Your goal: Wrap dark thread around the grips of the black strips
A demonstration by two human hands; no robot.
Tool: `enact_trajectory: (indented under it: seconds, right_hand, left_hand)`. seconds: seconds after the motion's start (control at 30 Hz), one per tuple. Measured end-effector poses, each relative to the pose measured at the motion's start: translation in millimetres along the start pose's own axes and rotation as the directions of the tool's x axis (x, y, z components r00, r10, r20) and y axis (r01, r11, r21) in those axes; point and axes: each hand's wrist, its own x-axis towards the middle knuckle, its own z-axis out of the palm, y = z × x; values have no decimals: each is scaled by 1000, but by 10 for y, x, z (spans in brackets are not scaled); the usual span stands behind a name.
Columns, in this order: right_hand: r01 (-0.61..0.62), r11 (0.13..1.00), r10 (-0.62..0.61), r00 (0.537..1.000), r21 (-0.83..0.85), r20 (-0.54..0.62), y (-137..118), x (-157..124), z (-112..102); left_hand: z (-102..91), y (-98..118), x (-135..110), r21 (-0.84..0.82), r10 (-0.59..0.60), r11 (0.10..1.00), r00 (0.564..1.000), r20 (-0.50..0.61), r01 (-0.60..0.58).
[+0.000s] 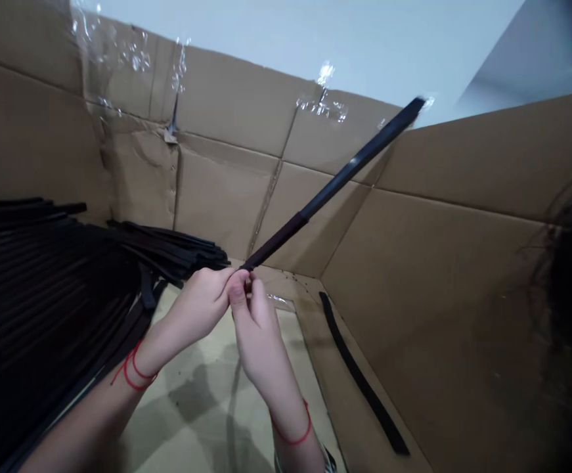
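the held rod [357,163] is black with a grey-blue sheen, and its lower sleeve [276,240] is a duller, brownish-purple black. the piled strips [44,309] are plain black, as is the single curved strip [359,378]. the string bracelets [297,442] are bright red. the cardboard walls [467,282] are tan brown, crossed by darker crease lines; the clear tape [135,56] glints white. the work surface [192,374] is pale cream with grey shadow patches.

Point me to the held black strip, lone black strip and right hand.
Held black strip [333,187]: head view, mid-length.
Lone black strip [356,374]: head view, mid-length.
Right hand [256,334]: head view, thumb base.
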Motion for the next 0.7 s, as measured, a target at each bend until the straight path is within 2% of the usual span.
enact_trajectory:
  seconds: [0.07, 0.13, 0.17, 0.23, 0.3, 0.33, 0.37, 0.4, 0.43, 0.47, 0.5, 0.53, 0.57, 0.6, 0.63, 0.7]
  right_hand:
    - [-4, 996, 3, 1000, 85, 10, 65, 97, -33]
    - [-13, 974, 13, 1000, 227, -2, 116, 165, -97]
    - [-21, 951, 24, 1000, 307, -3, 136, 197, -133]
    - [-73, 890, 55, 997, 450, 53, 167, 254, -206]
    - [-156, 834, 56, 978, 530, 201, 181, 293, -285]
    - [-193, 818, 46, 961, 542, 273, 183, 303, -324]
    - [-220, 811, 38, 945, 542, 325, 183, 307, -361]
    - [-228, 809, 32, 937, 541, 348, 180, 308, -391]
    - [-223, 809, 28, 939, 544, 343, 178, 307, -412]
    - [-199, 810, 26, 952, 551, 305, 175, 305, -421]
    - [-159, 813, 26, 971, 561, 237, 174, 305, -420]
    - [-110, 814, 27, 988, 570, 153, 175, 306, -411]
    - [-65, 815, 28, 997, 576, 73, 177, 309, -396]
    - [-40, 814, 30, 999, 579, 27, 181, 313, -380]
    - [-40, 811, 30, 999, 584, 27, 187, 318, -367]
    - [-87, 795, 18, 993, 601, 120, 197, 327, -358]
  left_hand:
    - [-12, -44, 38, -20, -44, 999, 999, -20, 44]
    - [-18, -63, 47, -219, -151, 962, 987, 58, 160]
    - [-17, -66, 41, -351, -197, 908, 972, 130, 231]
    - [-12, -73, 21, -576, -228, 731, 926, 301, 367]
    - [-5, -105, 13, -669, -141, 553, 847, 512, 497]
    - [2, -132, 19, -653, -72, 495, 776, 626, 573]
    - [12, -162, 29, -605, 0, 474, 688, 726, 639]
    - [29, -189, 43, -564, 45, 490, 627, 778, 664]
    - [51, -209, 57, -552, 44, 534, 631, 775, 641]
    - [78, -216, 68, -563, 0, 600, 705, 709, 568]
    - [107, -208, 74, -573, -71, 683, 821, 566, 453]
    - [136, -185, 74, -549, -134, 769, 922, 363, 328]
    - [161, -150, 70, -494, -169, 838, 971, 167, 231]
    - [179, -106, 61, -443, -181, 879, 983, 38, 179]
    - [190, -57, 51, -424, -187, 889, 982, 4, 171]
    - [190, 38, 29, -496, -205, 839, 974, 96, 225]
